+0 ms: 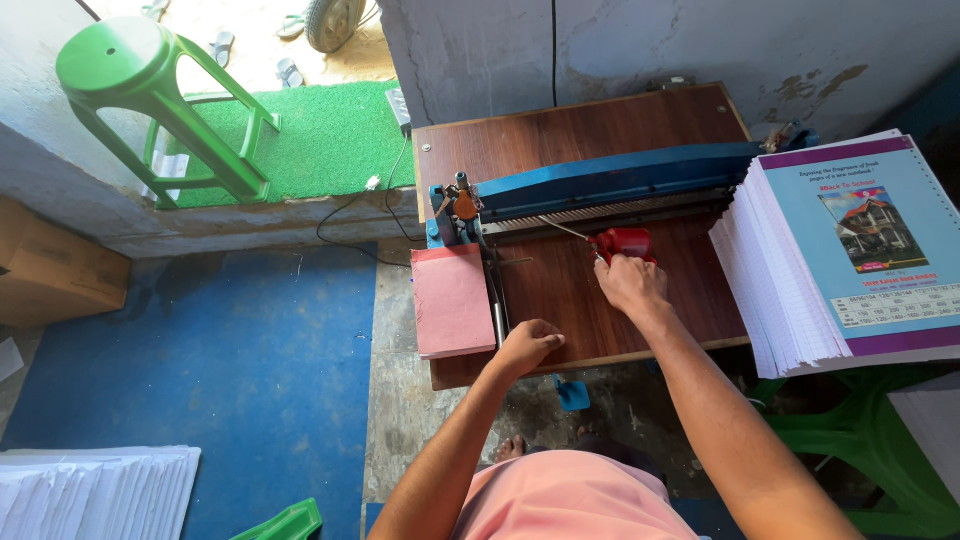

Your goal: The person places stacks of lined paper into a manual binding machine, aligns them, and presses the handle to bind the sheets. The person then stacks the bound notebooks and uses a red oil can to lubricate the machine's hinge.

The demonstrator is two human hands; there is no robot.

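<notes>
Looking down from head height, we are seeing a person seated at a low brown table [600, 130] bearing a long blue punching machine [620, 180]. The right hand [630, 283] is closing around a small red oil can [625, 243], whose thin metal spout [565, 229] is pointing toward the machine's comb of teeth. The left hand [528, 345] is curling around the machine's steel lever [498, 322], near the table's front edge, fingers wrapped tight.

We are judging the can as light, stiff and possibly slick with oil, best gripped around its squat body, as it is now. The lever is looking rigid and heavy, best taken at its free end.

A pink pad [452, 300] is lying just left of the lever, touching the machine's end. A tall stack of ruled notebooks [850, 250] with a blue cover is sitting to the right, crowding the table edge and the right elbow's path. A green stool [160, 100] is standing well apart at upper left; white paper [95, 490] is resting on the blue floor. Whether the spout is touching the teeth, we cannot tell.
</notes>
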